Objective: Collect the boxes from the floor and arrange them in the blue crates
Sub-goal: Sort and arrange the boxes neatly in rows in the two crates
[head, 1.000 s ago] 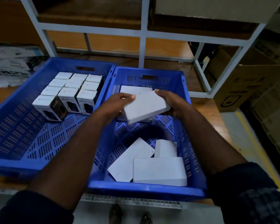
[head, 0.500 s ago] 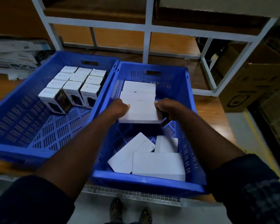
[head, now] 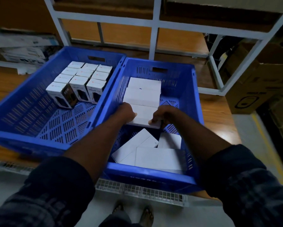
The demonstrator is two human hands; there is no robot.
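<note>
**Inspector:** Status of the left hand (head: 127,112)?

**Assistant:** Curled round the left end of a white box (head: 144,114), thumb lying on top. Firm grip.

**Inspector:** And of the right hand (head: 162,115)?

**Assistant:** Closed on the right end of the same box, fingertips hooked over its near edge.

**Inspector:** Location of that box?

**Assistant:** Inside the right blue crate (head: 154,172), about midway along. Lying flat, pressed against the nearer end of a row of white boxes (head: 142,97) reaching toward the far wall. Unable to confirm contact with the crate floor.

**Inspector:** Anything further in that crate?

**Assistant:** Three loose white boxes (head: 158,158) at the near end, overlapping at mixed angles, apart from the row.

**Inspector:** Contents of the left blue crate (head: 23,138)?

**Assistant:** Small printed boxes (head: 82,81), upright, packed in neat rows against the far right corner.

**Inspector:** Surroundings?

**Assistant:** Crates side by side on a wooden shelf (head: 219,115), touching at the far corners. White metal racking (head: 154,23) behind. Brown cardboard carton (head: 260,89) off to the right. Dark sleeves pushed up both forearms. Sandalled feet (head: 132,213) on the floor below.
</note>
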